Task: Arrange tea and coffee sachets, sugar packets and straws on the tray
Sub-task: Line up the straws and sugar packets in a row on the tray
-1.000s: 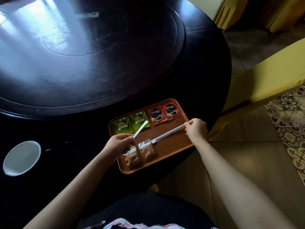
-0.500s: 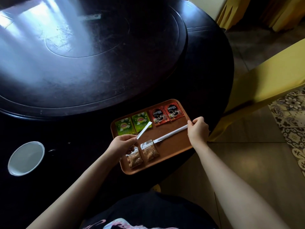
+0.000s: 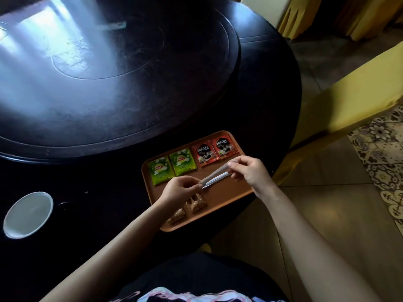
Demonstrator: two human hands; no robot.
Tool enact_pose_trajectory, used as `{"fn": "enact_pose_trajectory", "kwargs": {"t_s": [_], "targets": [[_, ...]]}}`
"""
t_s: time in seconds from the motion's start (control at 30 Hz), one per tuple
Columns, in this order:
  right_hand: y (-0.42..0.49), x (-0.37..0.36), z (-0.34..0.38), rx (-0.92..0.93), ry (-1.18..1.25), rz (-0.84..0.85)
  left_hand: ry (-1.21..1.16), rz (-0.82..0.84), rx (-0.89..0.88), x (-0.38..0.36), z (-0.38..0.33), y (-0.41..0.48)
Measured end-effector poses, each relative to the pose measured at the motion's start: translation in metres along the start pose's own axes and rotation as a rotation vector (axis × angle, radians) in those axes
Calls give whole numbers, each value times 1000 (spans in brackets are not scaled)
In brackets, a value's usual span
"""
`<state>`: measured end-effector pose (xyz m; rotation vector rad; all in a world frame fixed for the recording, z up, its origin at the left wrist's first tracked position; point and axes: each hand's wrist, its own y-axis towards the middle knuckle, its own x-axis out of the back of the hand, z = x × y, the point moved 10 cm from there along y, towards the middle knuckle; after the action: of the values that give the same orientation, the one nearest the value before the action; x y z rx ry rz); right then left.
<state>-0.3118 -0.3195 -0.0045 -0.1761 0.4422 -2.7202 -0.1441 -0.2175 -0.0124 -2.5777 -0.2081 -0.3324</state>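
Observation:
An orange tray [image 3: 226, 196] lies at the near edge of the dark round table. Along its far side sit two green tea sachets [image 3: 171, 167] and two red coffee sachets [image 3: 214, 150]. Two clear packets of brown sugar [image 3: 192, 205] lie at the tray's near left, partly hidden by my left forearm. Two paper-wrapped straws [image 3: 216, 177] are held side by side just above the middle of the tray. My left hand [image 3: 178, 190] pinches their left ends and my right hand [image 3: 249, 171] pinches their right ends.
A white round dish [image 3: 27, 214] sits on the table at the left. A large dark turntable [image 3: 98, 73] fills the table's middle. A yellow-covered chair [image 3: 349, 105] stands to the right, beside tiled floor.
My hands have come together. The straw in my left hand swung down alongside the one in my right hand, and the pair now sits lifted over the tray's middle.

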Motion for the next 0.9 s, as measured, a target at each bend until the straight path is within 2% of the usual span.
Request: {"fn": "enact_pose_trajectory", "kwargs": {"t_s": [0.13, 0.37, 0.53, 0.7, 0.9], "targets": [[-4, 29, -14, -46, -10, -86, -10, 0, 41, -1, 11, -1], [-7, 39, -23, -65, 49, -58, -89, 38, 101, -21, 18, -2], [-5, 68, -34, -148, -40, -213, 57, -96, 98, -9, 27, 1], [-2, 82, -51, -235, -157, -271, 394, -245, -105, 0, 14, -4], [7, 79, -45, -144, -522, -355, 709, -173, -383, -42, -12, 5]]}}
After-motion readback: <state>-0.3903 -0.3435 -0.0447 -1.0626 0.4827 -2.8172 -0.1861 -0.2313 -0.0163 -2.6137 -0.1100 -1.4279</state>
